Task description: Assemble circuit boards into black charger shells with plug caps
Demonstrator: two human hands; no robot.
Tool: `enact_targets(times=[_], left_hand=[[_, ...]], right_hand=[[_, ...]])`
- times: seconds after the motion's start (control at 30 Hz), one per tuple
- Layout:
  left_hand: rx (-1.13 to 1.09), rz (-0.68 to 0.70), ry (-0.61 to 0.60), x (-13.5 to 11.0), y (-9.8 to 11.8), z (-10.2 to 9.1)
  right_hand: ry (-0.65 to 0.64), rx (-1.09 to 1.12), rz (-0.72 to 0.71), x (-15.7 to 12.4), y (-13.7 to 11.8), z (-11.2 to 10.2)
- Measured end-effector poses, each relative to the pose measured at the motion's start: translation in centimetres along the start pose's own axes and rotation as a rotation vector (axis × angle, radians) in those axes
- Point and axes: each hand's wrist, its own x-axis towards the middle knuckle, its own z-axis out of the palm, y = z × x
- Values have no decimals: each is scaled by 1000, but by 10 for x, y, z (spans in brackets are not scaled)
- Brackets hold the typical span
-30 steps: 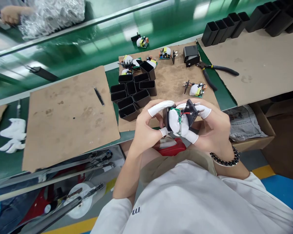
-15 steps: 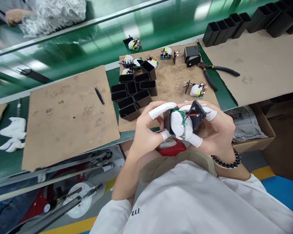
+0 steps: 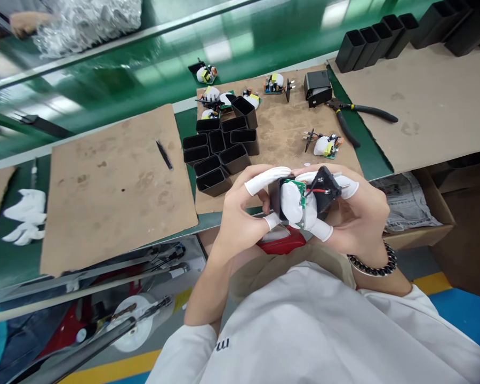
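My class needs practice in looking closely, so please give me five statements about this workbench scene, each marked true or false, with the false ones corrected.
1. The left hand holds a black case. True.
2. The right hand holds the pliers. False: it holds a circuit board; the pliers lie on the bench.
3. A red wire runs to the black plate. True.
4. The bracelet is on the left wrist. False: it is on the right.
5. White covers are on some fingers of both hands. True.
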Motion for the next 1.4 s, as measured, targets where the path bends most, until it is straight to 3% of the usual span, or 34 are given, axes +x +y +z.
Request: enact_targets(times=[0.17,0.3,0.47,0.67,0.87,1.0,1.13,1.4], left_hand=[[28,-99,12,-1,-19,2],[-128,-281,-43,-4,-40,3],[-74,-331,-27,-8,-34,2],[60,-348,-53,-9,-20,1],[337,-283,39,-14,-21,3],[246,-297,29,-14,-23,2],[245,-326,107,-16,-27,8],[153,-262,206,-23,-39,21]], right_hand=[[-185,-123,170,6,7,-1],[-348,46,317,17,19,-8],[-212,32,410,31,15,-14],[-383,138,427,51,20,-9],[-353,-59,394,62,23,-21],[-363,-101,366,61,23,-23],[-239,-172,373,54,22,-10],[-224,-313,352,46,9,14]])
